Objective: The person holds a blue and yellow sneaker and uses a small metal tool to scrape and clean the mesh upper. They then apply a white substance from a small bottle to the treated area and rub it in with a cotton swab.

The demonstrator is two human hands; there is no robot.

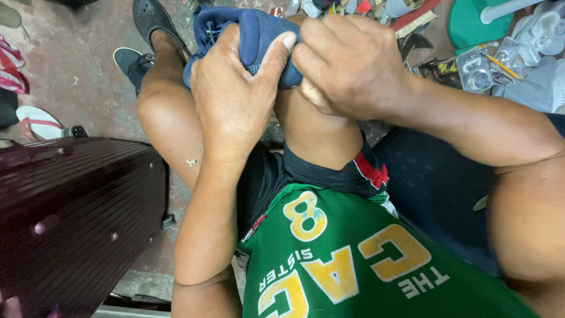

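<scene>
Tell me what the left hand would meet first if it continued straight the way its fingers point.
The left hand already presses on the blue shoe; going on, it would likely push into that shoe first, though depth is unclear.

Light was bright, even and soft, casting only faint shadows between the legs. The ribbed dark maroon suitcase (76,206) showed a dull sheen. Focus stayed sharp; edges bowed slightly.

Two hands (235,100), one blue shoe (259,35), one suitcase (76,218), perhaps two sandals (150,20).
</scene>
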